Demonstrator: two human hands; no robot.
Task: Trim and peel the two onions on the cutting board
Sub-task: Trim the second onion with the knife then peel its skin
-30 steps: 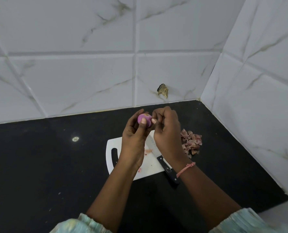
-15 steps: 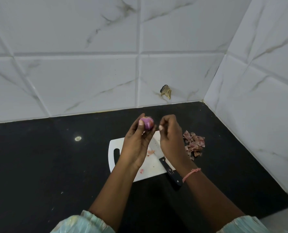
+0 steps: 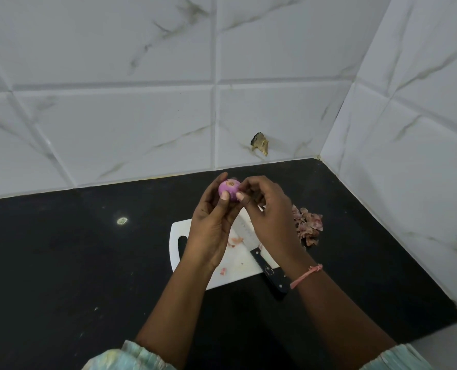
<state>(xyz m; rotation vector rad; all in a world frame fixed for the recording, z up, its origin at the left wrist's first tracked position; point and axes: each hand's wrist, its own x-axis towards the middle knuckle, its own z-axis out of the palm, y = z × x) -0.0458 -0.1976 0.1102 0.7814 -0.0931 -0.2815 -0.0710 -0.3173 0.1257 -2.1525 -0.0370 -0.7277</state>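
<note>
Knife (image 3: pixel 259 249) on cutting board (image 3: pixel 238 273); peel pile (image 3: pixel 308 227) right of board.

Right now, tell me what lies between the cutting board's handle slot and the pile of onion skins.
In the head view: both hands, the knife on the cutting board, and scattered peel scraps.

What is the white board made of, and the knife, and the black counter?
The cutting board looks like plastic: plain white, smooth, with a moulded handle slot. The knife seems to have a pale metal blade and a black handle with rivets, plastic or wood, hard to tell. The counter looks like polished black stone, since it shines faintly, though that's a guess.
</note>
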